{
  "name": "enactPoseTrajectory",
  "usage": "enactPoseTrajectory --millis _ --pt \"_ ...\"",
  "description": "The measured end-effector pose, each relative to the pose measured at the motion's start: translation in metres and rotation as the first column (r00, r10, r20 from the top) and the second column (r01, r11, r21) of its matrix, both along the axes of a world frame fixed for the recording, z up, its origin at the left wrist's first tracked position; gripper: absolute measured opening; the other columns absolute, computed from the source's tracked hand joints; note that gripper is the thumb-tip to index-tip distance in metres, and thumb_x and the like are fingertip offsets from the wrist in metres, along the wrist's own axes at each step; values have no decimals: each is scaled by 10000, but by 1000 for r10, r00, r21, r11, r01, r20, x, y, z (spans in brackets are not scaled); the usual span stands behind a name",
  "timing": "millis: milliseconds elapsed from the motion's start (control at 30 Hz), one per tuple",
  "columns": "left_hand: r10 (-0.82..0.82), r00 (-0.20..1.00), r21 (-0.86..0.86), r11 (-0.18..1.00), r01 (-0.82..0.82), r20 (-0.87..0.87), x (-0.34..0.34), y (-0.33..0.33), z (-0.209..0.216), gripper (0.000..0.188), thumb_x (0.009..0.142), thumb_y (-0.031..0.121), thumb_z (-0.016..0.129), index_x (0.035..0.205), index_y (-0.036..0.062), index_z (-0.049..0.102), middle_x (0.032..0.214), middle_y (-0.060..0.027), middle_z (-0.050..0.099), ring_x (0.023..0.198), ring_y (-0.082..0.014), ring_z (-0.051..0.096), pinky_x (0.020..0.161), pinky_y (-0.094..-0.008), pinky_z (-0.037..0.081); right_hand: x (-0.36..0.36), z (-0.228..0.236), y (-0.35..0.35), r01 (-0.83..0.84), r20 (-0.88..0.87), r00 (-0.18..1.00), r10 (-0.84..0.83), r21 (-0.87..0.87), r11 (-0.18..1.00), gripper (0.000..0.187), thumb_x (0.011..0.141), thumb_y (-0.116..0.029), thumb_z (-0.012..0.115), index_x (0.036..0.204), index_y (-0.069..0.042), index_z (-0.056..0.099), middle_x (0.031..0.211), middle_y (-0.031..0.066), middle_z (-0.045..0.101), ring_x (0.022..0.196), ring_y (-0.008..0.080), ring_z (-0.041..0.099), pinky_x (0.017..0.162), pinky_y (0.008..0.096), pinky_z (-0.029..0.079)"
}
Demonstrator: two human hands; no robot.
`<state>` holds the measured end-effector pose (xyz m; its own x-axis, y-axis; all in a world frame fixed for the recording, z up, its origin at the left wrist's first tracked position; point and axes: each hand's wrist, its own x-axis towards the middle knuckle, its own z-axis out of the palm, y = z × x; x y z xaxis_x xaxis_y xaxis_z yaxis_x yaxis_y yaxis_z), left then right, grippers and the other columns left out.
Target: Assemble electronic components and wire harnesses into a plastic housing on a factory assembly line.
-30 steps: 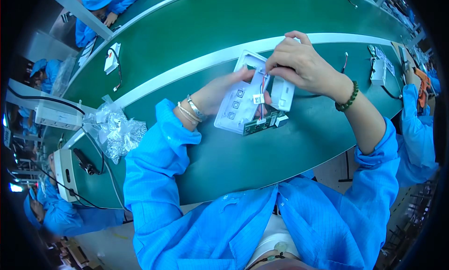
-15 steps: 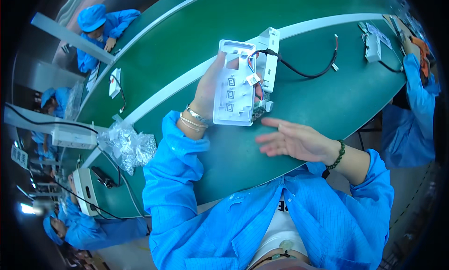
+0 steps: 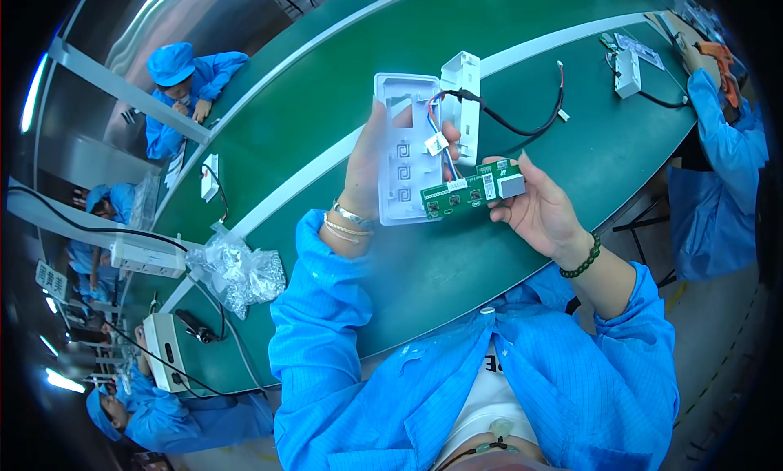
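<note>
My left hand is closed around a white plastic housing, held with its inner side up and showing square spiral patterns. Next to it, a second, narrower white shell leans along the housing's right side, near my left fingertips. Between the thumb and fingers of my right hand is the right end of a green circuit board, which bears a pale square block. Thin coloured wires with a white tag run from the board's connector up to a black cable, which trails right over the table.
A clear bag of small silvery parts lies left on the green table. Beyond it are a white box with a cable and a power strip. At right, a co-worker's arm is near an orange tool.
My right hand, open and apart before, has moved up and taken hold of the circuit board. The board has come out from behind the housing into full view.
</note>
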<state>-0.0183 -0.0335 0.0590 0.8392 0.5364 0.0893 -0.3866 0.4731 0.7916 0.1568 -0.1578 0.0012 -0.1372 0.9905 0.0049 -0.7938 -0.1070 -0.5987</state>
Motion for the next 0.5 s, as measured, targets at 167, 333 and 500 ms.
enactPoseTrajectory --millis 167,333,500 --pt "80 997 39 996 -79 -22 6 -3 -2 659 860 591 356 1172 13 417 974 -154 565 841 -211 602 696 -332 532 0 20 -5 15 -162 987 25 243 970 543 867 -197 513 1306 45 303 1210 146 471 896 169 570 736 272 480" --pt "38 999 15 999 -38 7 15 -13 3 629 862 594 346 1167 49 425 967 -152 570 835 -207 606 695 -329 532 4 12 -6 -35 249 966 -62 365 930 571 772 -43 595 1286 31 356 1324 160 356 887 152 559 769 260 469" --pt "22 1000 7 1000 -22 18 18 -16 4 610 872 575 341 1169 48 423 970 -146 571 821 -203 612 697 -328 535 12 15 3 -83 411 904 -120 444 892 533 774 -166 662 1219 14 432 1320 171 351 924 168 560 820 278 472"
